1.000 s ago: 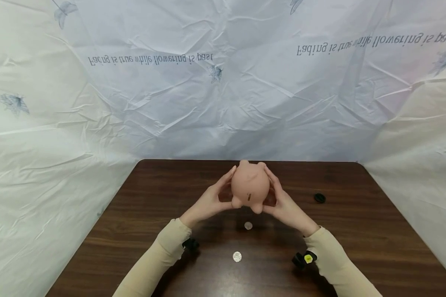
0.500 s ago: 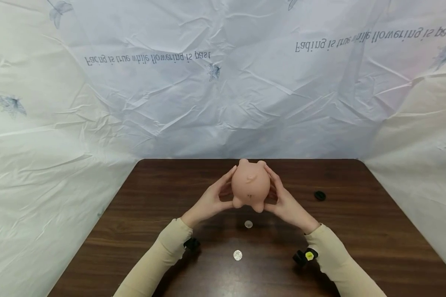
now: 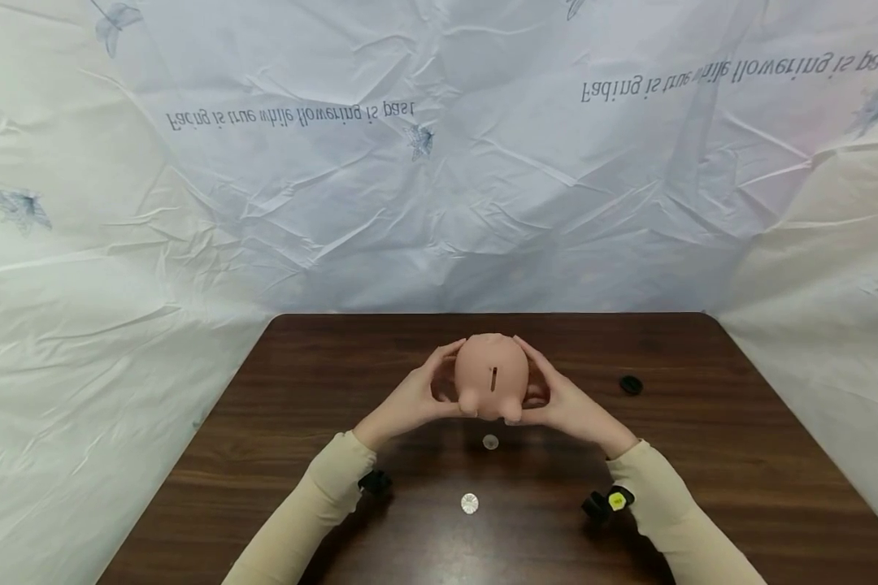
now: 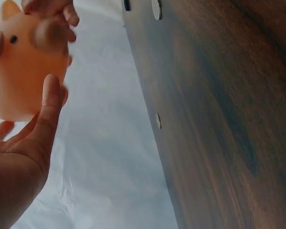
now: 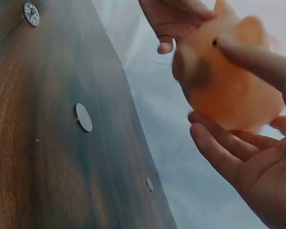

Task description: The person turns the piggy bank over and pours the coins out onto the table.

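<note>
A pink piggy bank (image 3: 492,382) is held up over the far middle of the table between both hands. Its coin slot and two ears face the head camera, while the wrist views show its eye and blurred snout. The left hand (image 3: 417,398) grips its left side, thumb by one ear and fingers round the flank. On the opposite side, the right hand (image 3: 563,406) holds it the same way. Two coins (image 3: 470,504) show between the forearms in the head view. The right wrist view shows several pale discs, including a coin (image 5: 84,117).
A small black round cap (image 3: 631,384) lies to the right of the piggy bank on the dark wooden table (image 3: 300,366). White printed sheeting (image 3: 439,211) hangs behind and along both sides. Each wrist carries a small black camera (image 3: 375,482).
The piggy bank has tipped over and sits slightly lower. Its tail and upper feet have turned out of sight, and the full slot has come into view. Both hands keep their grip.
</note>
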The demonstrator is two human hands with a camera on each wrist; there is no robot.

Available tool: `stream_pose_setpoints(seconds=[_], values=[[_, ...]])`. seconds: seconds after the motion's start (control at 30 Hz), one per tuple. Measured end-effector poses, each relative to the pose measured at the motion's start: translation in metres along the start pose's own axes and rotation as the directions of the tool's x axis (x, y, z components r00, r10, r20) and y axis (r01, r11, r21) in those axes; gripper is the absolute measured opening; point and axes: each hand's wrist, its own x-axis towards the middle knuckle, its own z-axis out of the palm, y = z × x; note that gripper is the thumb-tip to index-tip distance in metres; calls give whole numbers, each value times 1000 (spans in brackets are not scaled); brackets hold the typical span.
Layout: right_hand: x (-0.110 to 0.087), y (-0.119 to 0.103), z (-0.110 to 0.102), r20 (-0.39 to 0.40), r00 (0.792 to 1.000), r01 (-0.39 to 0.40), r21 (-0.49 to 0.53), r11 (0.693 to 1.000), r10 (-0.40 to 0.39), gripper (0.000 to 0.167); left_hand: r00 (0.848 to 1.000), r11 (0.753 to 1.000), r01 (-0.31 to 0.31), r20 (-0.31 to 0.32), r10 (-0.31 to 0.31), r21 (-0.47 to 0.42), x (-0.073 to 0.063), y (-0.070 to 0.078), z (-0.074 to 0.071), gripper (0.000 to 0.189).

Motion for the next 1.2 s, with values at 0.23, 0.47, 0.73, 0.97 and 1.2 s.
stream_pose_setpoints(seconds=[0.23,0.47,0.73,0.97,1.2], values=[[-1,-2,-3,48,991,-124,25,992,123,94,992,993,117,34,-117,21,-1,0,-1,73],[4,1,2,50,979,-194,-47,980,196,70,974,974,222,45,-224,48,1,-5,4,63],[7,2,19,-43,925,-380,-101,919,378,87,910,907,412,2,-414,91,5,-4,11,92],[9,7,22,-36,891,-455,-65,888,453,99,847,843,521,39,-530,134,7,1,12,111],[10,10,20,7,887,-459,-64,886,461,100,837,835,531,69,-544,146,8,-2,12,111]])
